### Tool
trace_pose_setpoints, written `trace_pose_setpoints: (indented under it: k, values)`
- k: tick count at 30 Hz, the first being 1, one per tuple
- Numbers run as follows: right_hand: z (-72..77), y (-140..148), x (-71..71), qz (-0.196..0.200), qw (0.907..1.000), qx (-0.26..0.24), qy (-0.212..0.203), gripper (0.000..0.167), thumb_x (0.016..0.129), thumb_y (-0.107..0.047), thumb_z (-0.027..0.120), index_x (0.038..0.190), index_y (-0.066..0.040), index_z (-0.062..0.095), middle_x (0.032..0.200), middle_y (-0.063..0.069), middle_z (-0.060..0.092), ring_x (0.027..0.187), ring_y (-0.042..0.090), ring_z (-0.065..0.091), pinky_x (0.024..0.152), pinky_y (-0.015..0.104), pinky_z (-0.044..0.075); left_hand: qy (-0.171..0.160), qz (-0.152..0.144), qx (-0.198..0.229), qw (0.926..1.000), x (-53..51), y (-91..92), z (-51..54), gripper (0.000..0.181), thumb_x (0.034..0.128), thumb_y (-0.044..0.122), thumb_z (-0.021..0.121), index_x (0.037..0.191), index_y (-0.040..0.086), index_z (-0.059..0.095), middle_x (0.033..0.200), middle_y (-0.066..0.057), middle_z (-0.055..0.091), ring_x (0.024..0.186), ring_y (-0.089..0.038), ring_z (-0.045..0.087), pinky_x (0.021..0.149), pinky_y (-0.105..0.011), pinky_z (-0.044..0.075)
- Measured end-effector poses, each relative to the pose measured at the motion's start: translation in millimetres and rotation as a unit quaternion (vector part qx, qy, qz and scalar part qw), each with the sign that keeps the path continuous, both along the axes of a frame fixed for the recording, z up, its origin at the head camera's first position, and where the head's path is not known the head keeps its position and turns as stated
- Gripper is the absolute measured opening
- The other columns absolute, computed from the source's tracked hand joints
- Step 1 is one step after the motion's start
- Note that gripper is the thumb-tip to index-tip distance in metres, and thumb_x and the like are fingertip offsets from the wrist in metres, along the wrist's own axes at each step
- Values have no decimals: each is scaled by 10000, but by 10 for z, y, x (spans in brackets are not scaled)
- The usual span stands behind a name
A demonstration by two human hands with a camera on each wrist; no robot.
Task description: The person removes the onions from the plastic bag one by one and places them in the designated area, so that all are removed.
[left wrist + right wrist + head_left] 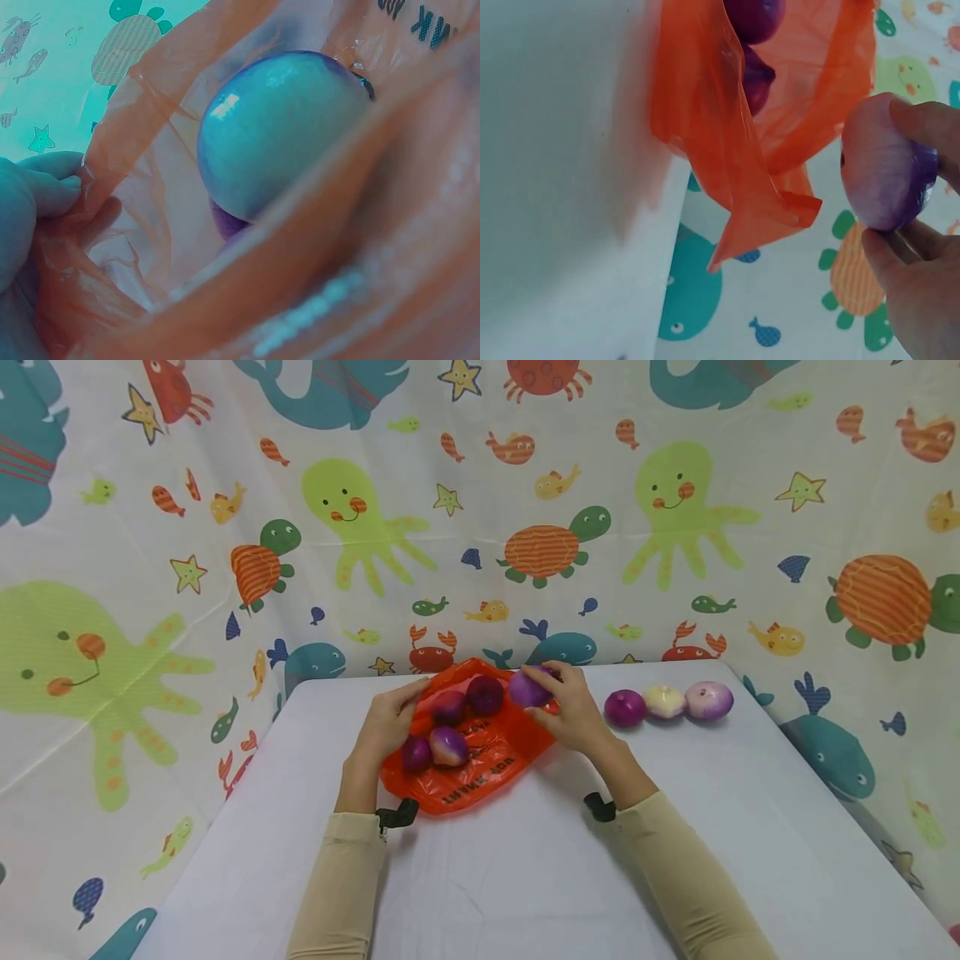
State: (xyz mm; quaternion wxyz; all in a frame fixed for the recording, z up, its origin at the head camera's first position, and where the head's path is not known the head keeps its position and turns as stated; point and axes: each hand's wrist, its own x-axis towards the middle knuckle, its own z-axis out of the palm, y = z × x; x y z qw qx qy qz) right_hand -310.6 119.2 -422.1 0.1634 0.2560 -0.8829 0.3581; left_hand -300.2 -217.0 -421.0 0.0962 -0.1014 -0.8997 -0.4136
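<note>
An orange-red plastic bag (pixel 468 777) with dark print lies spread on the table, its mouth gaping. My left hand (pixel 386 722) pinches the bag's left edge; in the left wrist view, fingers (pixel 52 184) grip the thin plastic rim. Several purple onions rest in the bag, among them a purple-and-white onion (pixel 449 747) and a dark purple onion (pixel 485 695). Over the bag's right side, my right hand (pixel 567 706) holds a light purple onion (pixel 881 161) between thumb and fingers, apart from the plastic in the right wrist view.
To the right, three onions stand in a row: a dark purple one (pixel 625 708), a whitish one (pixel 664 702) and a purple-and-white one (pixel 708 701). The white table (pixel 510 877) ends at a curtain (pixel 480 552) printed with sea animals.
</note>
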Motion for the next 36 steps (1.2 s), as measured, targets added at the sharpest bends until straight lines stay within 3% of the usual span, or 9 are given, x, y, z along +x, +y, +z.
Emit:
trace_pose_setpoints:
  k: [15, 36]
  values:
    - [61, 205, -64, -276, 9993, -91, 244, 672, 891, -153, 829, 1507, -210, 567, 1493, 201, 470, 1399, 392, 396, 1036, 559, 561, 147, -7, -126, 9998, 10, 11, 14, 417, 1093, 151, 516, 1492, 250, 591, 1496, -66, 611, 1428, -330, 538, 1168, -551, 440]
    - [16, 527, -181, -596, 9979, -240, 6, 646, 892, -111, 816, 1486, -188, 573, 1487, 232, 482, 1398, 443, 407, 1057, 642, 516, 134, 2, -108, 9999, 7, 1, 9, 415, 1094, 178, 525, 1496, 262, 586, 1498, -56, 610, 1425, -321, 542, 1153, -544, 461]
